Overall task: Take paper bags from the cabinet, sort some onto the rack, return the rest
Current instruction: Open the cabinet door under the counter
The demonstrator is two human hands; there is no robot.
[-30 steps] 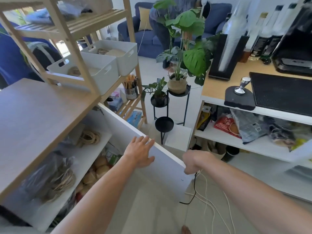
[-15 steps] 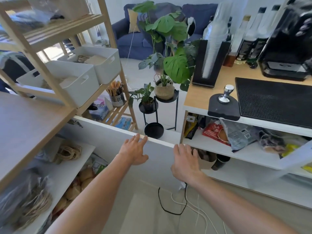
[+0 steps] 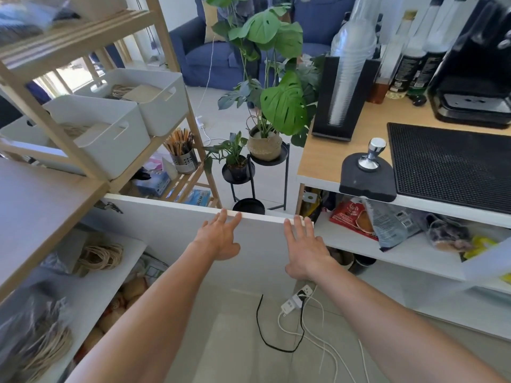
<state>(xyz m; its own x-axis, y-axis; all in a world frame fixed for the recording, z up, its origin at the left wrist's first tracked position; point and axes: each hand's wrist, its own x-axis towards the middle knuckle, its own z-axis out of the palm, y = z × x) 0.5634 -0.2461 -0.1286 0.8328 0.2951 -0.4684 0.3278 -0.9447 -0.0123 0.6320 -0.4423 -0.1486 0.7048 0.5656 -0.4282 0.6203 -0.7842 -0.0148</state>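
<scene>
Both hands are lying flat against the inner face of the open white cabinet door (image 3: 171, 233); the left hand (image 3: 219, 239) is spreading its fingers with the tips reaching the door's top edge, gripping nothing; the right hand (image 3: 305, 248) is likewise resting open-palmed beside it, fingers extended and empty; bundles of paper bags (image 3: 101, 255) with twine handles are sitting on the cabinet's shelves at left; the wooden rack (image 3: 83, 150) is standing behind, carrying white bins (image 3: 116, 142).
</scene>
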